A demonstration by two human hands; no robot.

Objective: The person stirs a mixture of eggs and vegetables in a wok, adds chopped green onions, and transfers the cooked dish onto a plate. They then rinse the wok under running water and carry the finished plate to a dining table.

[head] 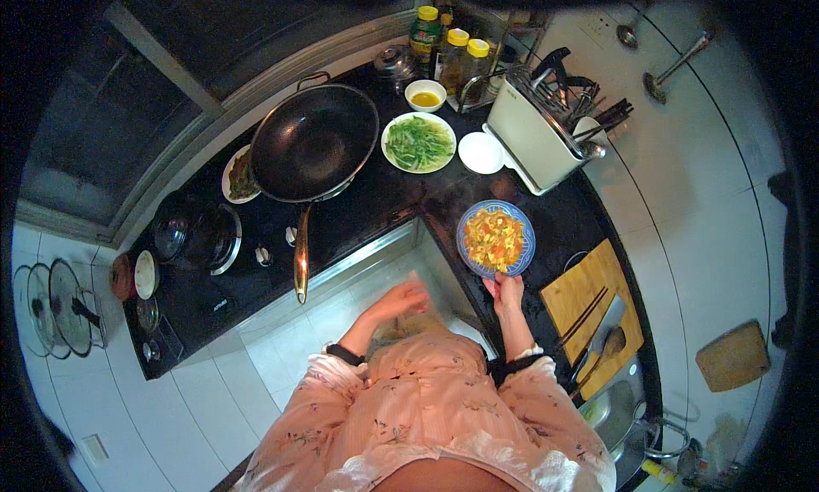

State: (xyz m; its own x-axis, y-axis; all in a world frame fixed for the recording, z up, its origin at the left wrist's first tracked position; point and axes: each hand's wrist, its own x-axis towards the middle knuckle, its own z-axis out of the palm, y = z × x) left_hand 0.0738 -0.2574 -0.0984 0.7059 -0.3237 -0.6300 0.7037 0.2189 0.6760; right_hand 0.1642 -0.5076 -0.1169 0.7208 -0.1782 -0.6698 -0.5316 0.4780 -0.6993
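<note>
My right hand (508, 291) grips the near rim of a blue patterned plate (528, 254), thumb above the edge. Yellow and orange cooked food (494, 237), which looks like scrambled egg with tomato, fills the plate. The plate is over the black countertop (550, 220); whether it rests there or is slightly raised I cannot tell. My left hand (404, 300) hovers in front of my body, its fingers loosely curled, blurred and holding nothing. Ahead on the left, a dark wok (313, 143) sits on the stove, its metallic handle (301, 255) pointing towards me.
Beyond are a plate of cut greens (419, 142), a small bowl of yellow liquid (425, 97), a white dish (481, 153) and a utensil holder (534, 134). At right, a wooden board (617, 268) carries a cleaver (604, 326), chopsticks (585, 313) and a ladle, beside a sink (617, 412).
</note>
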